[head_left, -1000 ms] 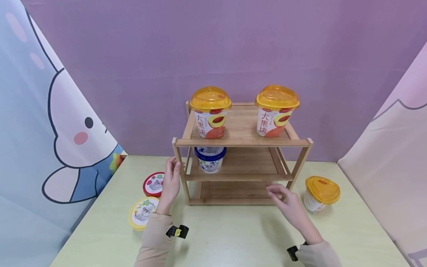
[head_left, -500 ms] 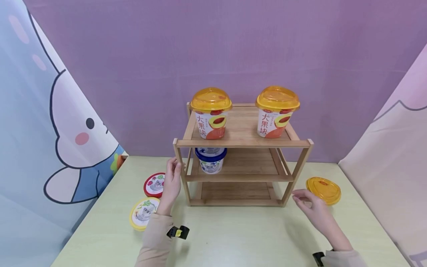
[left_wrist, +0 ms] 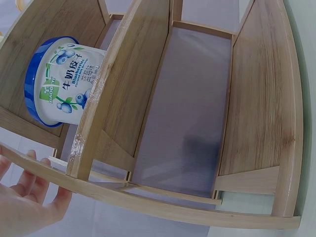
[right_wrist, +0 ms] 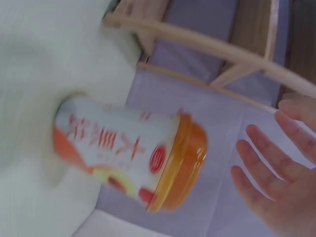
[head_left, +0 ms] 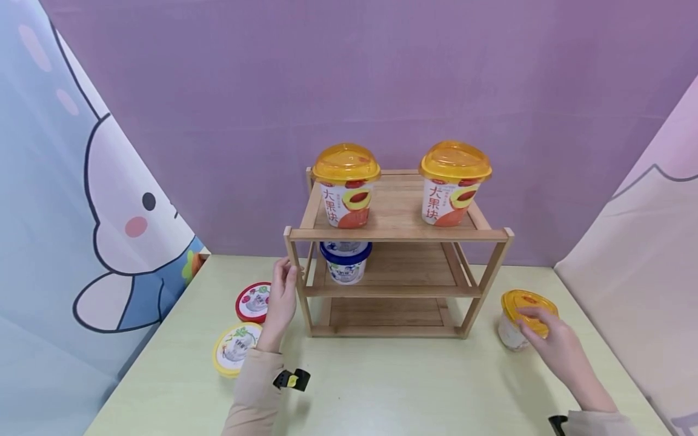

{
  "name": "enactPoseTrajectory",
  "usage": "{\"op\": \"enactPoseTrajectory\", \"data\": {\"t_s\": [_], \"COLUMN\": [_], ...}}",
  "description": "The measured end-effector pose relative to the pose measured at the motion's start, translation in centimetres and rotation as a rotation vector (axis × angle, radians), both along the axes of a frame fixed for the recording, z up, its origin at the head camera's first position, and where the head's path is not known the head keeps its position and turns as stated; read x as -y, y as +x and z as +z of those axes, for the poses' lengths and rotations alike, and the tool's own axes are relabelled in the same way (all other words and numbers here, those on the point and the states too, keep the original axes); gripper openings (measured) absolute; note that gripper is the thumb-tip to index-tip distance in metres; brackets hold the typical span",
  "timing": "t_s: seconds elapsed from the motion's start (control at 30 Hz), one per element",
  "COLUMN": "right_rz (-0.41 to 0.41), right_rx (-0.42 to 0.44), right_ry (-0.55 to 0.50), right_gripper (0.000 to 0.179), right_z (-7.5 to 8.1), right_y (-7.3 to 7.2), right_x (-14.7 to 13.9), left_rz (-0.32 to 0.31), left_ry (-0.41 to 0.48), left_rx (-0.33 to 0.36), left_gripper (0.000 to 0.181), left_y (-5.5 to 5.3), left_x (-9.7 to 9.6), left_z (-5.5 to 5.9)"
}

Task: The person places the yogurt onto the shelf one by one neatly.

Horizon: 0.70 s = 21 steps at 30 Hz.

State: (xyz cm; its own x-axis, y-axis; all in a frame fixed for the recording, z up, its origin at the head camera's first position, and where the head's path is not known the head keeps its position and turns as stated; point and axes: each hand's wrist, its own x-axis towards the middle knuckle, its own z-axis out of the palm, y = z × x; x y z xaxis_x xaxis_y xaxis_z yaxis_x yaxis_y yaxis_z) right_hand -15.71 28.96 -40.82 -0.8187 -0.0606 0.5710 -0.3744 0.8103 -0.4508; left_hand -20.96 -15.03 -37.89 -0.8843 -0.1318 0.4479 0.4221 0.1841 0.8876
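A three-tier wooden shelf (head_left: 398, 233) stands mid-table. Two orange-lidded peach cups (head_left: 345, 191) (head_left: 454, 188) sit on its top tier, and a blue-lidded blueberry cup (head_left: 343, 261) (left_wrist: 59, 94) sits on the middle tier. My left hand (head_left: 286, 275) rests with straight fingers (left_wrist: 24, 197) against the shelf's left front post. A third orange-lidded cup (head_left: 523, 318) (right_wrist: 133, 158) stands on the table right of the shelf. My right hand (head_left: 537, 324) hovers at its lid with fingers (right_wrist: 266, 163) spread. The right wrist view shows a small gap between them and the lid.
A red-lidded tub (head_left: 252, 301) and a yellow-lidded tub (head_left: 235, 348) lie on the pale green table (head_left: 382, 381) left of my left hand. Fabric backdrops close in the left, back and right sides.
My right hand has swung from the shelf's front lower right corner out to the orange-lidded cup on the table. The left hand has stayed on the post.
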Motion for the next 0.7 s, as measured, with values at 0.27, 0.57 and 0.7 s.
{"op": "enactPoseTrajectory", "data": {"t_s": [0.27,0.57,0.7], "right_rz": [-0.002,0.038,0.085], "right_rx": [0.001,0.002,0.086], "right_ry": [0.013,0.007,-0.015], "right_gripper": [0.022,0.027,0.032], "right_z": [-0.7,-1.6,-1.7], "right_y": [-0.5,-1.2,-1.4], "right_x": [-2.1,-3.6,-4.1], "left_rz": [0.007,-0.004,0.001], "left_ry": [-0.019,-0.003,0.003], "left_rx": [-0.001,-0.006,0.002], "left_gripper": [0.027,0.026,0.026], "left_y": [-0.6,0.2,0.2], "left_x": [0.4,0.0,0.0], "left_z": [-0.9,0.1,0.2]}}
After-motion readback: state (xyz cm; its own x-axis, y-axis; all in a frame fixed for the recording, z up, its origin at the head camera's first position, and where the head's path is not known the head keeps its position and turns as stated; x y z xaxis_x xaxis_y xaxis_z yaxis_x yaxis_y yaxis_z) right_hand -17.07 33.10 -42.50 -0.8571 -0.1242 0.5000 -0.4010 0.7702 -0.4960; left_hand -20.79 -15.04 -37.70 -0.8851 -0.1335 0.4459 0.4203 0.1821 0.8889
